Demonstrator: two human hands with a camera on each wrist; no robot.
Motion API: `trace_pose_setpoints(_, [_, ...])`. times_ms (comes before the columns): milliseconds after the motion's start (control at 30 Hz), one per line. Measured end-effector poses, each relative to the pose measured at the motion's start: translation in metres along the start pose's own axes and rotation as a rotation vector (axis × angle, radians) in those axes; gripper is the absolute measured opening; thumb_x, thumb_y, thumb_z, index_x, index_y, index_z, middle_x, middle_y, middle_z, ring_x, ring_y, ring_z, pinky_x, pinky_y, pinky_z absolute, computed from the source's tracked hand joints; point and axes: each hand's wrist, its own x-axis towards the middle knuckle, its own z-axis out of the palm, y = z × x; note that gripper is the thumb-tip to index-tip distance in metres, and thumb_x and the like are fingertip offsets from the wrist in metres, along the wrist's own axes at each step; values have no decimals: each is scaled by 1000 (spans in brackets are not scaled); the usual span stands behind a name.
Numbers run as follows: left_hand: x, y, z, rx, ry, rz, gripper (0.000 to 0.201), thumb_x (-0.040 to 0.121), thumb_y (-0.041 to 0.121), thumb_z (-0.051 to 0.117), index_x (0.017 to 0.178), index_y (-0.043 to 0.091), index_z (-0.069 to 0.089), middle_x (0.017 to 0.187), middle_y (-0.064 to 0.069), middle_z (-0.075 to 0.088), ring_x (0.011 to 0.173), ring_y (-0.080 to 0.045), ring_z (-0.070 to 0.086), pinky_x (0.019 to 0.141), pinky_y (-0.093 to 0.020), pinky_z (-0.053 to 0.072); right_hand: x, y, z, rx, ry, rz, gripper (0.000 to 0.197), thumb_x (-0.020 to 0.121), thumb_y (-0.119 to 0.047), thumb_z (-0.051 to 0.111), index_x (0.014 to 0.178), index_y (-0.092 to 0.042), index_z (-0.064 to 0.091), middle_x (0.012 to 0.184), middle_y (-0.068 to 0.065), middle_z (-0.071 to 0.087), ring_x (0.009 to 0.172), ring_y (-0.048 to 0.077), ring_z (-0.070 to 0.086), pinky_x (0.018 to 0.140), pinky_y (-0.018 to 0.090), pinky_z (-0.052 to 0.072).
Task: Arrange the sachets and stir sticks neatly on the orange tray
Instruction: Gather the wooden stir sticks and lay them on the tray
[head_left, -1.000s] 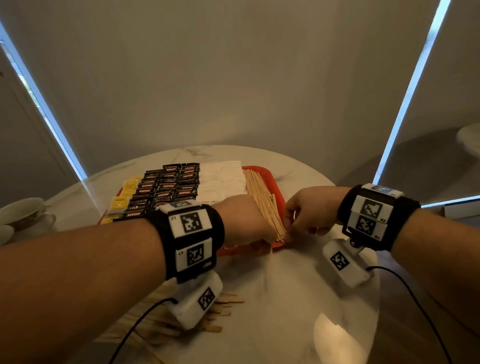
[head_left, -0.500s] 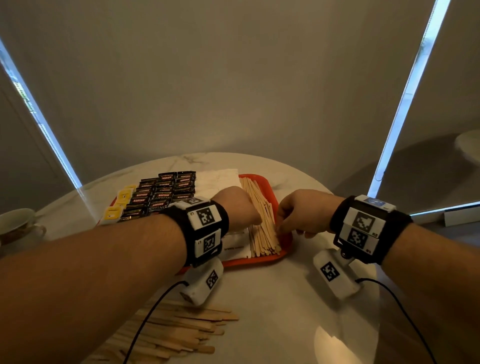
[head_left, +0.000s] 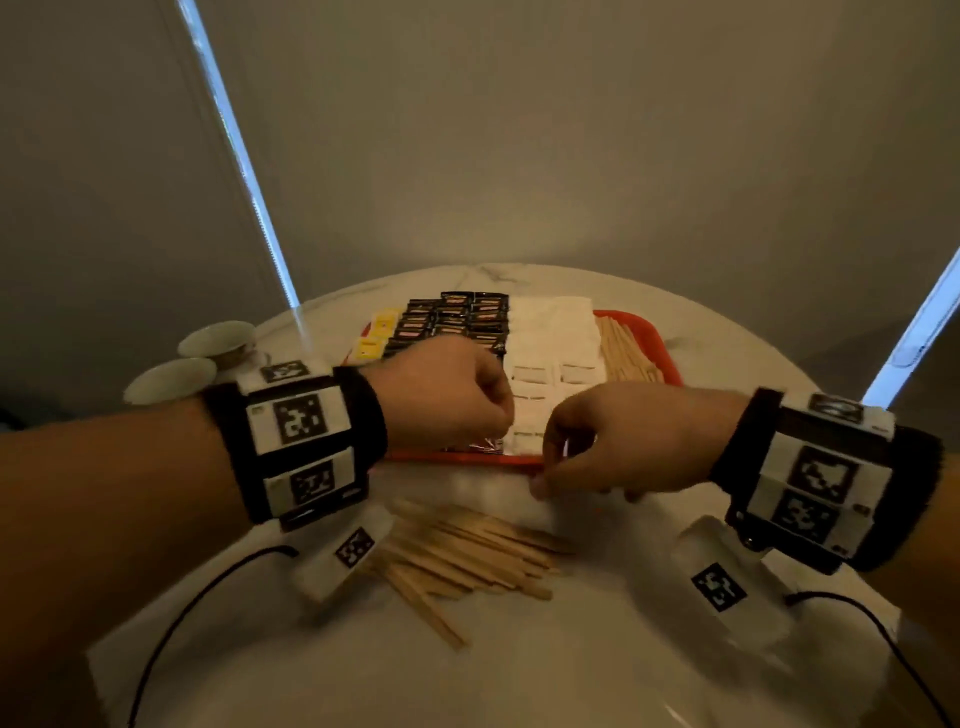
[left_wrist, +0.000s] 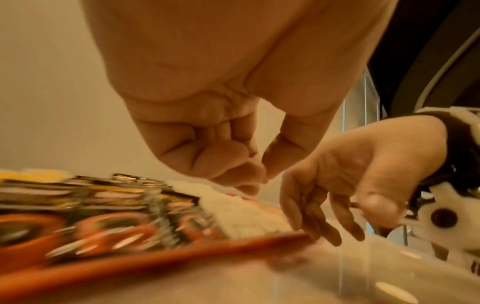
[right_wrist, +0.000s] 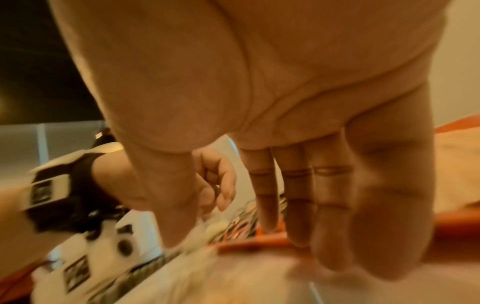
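The orange tray (head_left: 457, 458) holds rows of yellow sachets (head_left: 376, 332), black sachets (head_left: 457, 312) and white sachets (head_left: 550, 332), with a bundle of wooden stir sticks (head_left: 621, 348) along its right side. A loose pile of stir sticks (head_left: 467, 556) lies on the table in front of the tray. My left hand (head_left: 493, 415) hovers over the tray's near left part, its fingers (left_wrist: 233, 148) curled into the palm with nothing in them. My right hand (head_left: 561, 467) points straight fingers (right_wrist: 298, 205) down at the tray's front rim (left_wrist: 233, 246).
The round white marble table (head_left: 571, 649) ends close behind the tray. Two pale cups (head_left: 218, 338) stand at the far left. Wrist camera cables trail over the table's near part.
Both hands have left the stick bundle on the tray's right and moved left toward the front rim. The right hand's fingers have straightened. The head view has swung, showing the loose sticks.
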Motion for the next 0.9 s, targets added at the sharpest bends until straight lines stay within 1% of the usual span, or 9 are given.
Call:
trace_pose_setpoints(133, [-63,-63,-7,139,-144,-161,19,78,24,80,93,32,72,88,10,72,78,-5,66,75,-29,58,4,-54,33,-211,-86,-130,95,67,-87,65,142,-32,43,126,-9,57,106,12,55,92,33,52])
trace_pose_setpoints(200, [-86,-85,-4,200,-174,-246,39,71,32,85,105,35,66,97,10,69,83,-7,66,78,-32,59,12,-73,47,-295,-64,-139,111,56,-94,65,144,-31,37,132,-5,52,110,15,53,95,37,51])
trace_pose_setpoints(267, [-101,-98,-2,217,-159,-294,58,65,37,88,115,39,58,103,12,65,86,-7,64,75,-29,56,23,-87,57,-386,-31,-142,117,53,-94,66,145,-28,35,132,-2,50,110,17,51,96,41,52])
trace_pose_setpoints(367, [-107,-105,2,191,-122,-300,65,68,37,87,124,37,55,105,12,60,89,-8,60,73,-26,52,37,-101,63,-421,-56,-160,99,66,-81,72,141,-26,37,127,-3,52,104,16,54,92,40,55])
trace_pose_setpoints(467, [-102,-106,5,173,-94,-261,52,78,30,80,124,34,58,105,10,62,91,-10,62,79,-29,56,46,-104,61,-318,-119,-165,72,78,-65,75,133,-32,43,122,-6,57,102,15,60,91,38,57])
trace_pose_setpoints(600, [-95,-109,2,30,-50,-210,46,82,14,76,122,31,61,106,9,64,91,-9,63,73,-25,56,52,-98,62,-280,-27,-206,30,96,-41,63,122,-32,50,111,-7,60,96,14,60,89,34,54])
trace_pose_setpoints(667, [-93,-113,-3,-20,-17,-186,44,83,10,75,119,31,61,108,10,62,90,-7,62,68,-20,50,53,-95,64,-275,21,-223,25,101,-36,55,125,-31,48,112,-6,61,94,13,60,87,34,54])
trace_pose_setpoints(767, [-91,-122,-10,-111,61,-169,37,85,11,74,115,31,63,107,11,64,86,-3,62,66,-16,47,56,-94,67,-248,41,-217,25,103,-31,54,127,-29,46,109,-5,62,90,12,60,84,34,57])
trace_pose_setpoints(900, [-87,-129,-16,-249,167,-154,28,86,13,75,107,28,66,102,6,70,83,-8,66,69,-20,53,62,-92,67,-222,84,-207,13,105,-28,49,118,-28,47,101,-4,61,87,15,61,76,32,55])
